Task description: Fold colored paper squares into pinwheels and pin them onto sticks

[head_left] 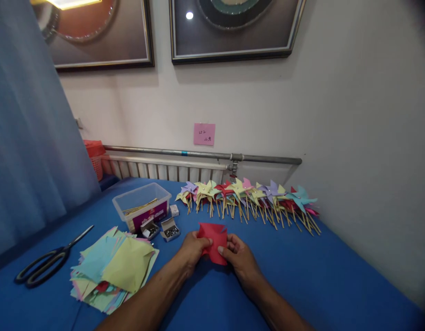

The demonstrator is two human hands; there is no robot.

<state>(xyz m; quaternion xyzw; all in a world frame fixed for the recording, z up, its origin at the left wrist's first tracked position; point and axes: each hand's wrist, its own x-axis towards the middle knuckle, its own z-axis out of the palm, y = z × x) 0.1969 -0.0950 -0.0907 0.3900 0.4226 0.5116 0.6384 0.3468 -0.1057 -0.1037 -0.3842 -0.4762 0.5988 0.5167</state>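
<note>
Head view, as I read it: one blue table point(302, 276), one long row of paper pinwheels point(247, 200) by the wall — too many to count. One stack of coloured paper squares point(112, 269), one clear tub point(141, 204), one pair of scissors point(43, 264), two small open boxes point(160, 228). One red paper square point(214, 241) sits mid-table — left hand point(193, 250) and right hand point(238, 257) both pinch it.
</note>
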